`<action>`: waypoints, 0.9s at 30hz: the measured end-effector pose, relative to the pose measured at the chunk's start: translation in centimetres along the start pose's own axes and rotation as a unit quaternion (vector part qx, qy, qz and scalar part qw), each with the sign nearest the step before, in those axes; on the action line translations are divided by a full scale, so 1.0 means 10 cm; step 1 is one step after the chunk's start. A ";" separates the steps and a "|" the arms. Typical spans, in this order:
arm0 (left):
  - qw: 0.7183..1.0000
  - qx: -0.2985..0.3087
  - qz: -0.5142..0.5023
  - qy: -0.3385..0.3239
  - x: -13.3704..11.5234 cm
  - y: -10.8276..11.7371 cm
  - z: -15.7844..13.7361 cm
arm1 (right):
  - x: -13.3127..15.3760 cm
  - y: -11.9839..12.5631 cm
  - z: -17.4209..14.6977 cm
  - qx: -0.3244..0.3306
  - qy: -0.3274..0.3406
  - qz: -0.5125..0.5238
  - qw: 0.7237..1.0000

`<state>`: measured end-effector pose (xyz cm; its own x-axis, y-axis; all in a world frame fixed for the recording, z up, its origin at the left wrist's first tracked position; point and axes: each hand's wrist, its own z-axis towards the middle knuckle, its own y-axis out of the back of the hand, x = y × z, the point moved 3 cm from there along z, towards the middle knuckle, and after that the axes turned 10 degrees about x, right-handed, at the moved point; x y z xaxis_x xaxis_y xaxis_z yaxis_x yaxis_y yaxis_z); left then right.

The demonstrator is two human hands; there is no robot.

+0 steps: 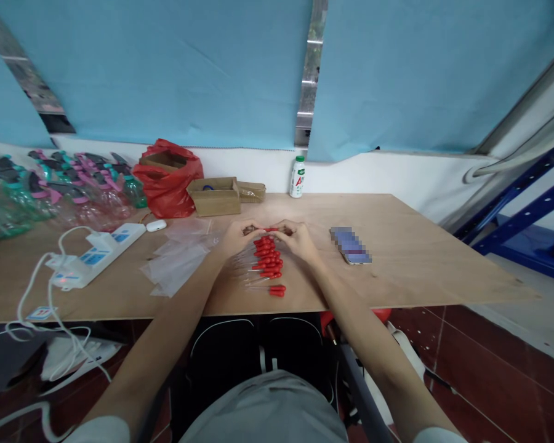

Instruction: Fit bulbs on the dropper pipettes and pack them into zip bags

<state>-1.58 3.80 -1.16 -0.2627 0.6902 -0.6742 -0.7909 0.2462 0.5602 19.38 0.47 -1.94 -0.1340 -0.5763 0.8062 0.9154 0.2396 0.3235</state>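
My left hand [240,237] and my right hand [298,238] meet over the middle of the table, fingers pinched. Between their fingertips is a red dropper [270,229], held from both sides; its stem is hidden or too fine to make out. Just below the hands lies a row of similar droppers [268,261], with red bulbs to the right and thin clear stems to the left. Nearer the table edge, a couple of droppers [277,289] lie apart from the row. Clear plastic bags [178,264] are spread flat to the left of my left hand.
A phone [351,245] lies to the right. Behind stand a white bottle [297,177], a cardboard box [215,197] and a red plastic bag [168,184]. At left are a power strip [104,255] with white cables, a white case [156,226] and several spray bottles [87,197].
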 end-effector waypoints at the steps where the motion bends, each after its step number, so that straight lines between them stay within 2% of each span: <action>1: 1.000 0.001 -0.002 0.001 0.00 0.00 0.00 | 0.00 0.00 0.00 0.001 0.000 0.004 1.000; 16: 1.000 0.014 -0.010 -0.003 0.06 -0.02 0.00 | -0.01 -0.04 0.00 0.013 -0.026 0.052 0.998; 23: 1.000 0.006 -0.001 0.001 0.08 -0.03 0.00 | 0.00 -0.04 0.00 0.009 -0.026 0.041 0.999; 27: 0.999 0.029 -0.005 0.018 0.13 0.00 -0.01 | 0.03 -0.06 0.02 0.009 -0.010 -0.003 1.000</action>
<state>-2.00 4.60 -2.07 -0.2756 0.6628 -0.6962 -0.7610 0.2921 0.5793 18.77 0.31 -1.83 -0.1478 -0.5614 0.8142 0.9076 0.2500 0.3372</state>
